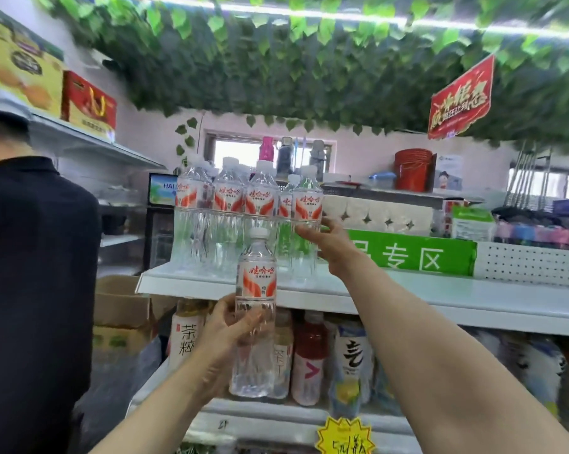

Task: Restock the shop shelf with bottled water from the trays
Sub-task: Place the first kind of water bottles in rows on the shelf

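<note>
Clear 娃哈哈 bottle (256,290) gripped in left hand (224,332), right hand (329,247) clasping shelf bottle (306,204), green sign (414,253) reading 专区

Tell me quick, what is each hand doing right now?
Left hand: grips a loose water bottle in front of the shelf.
Right hand: grips the rightmost bottle standing on that shelf.

Shelf (424,291) room lies right of standing bottles (230,204).

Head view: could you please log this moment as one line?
left hand: holds spare bottle upright | right hand: grips rightmost shelved bottle | shelf: several bottles standing
</note>
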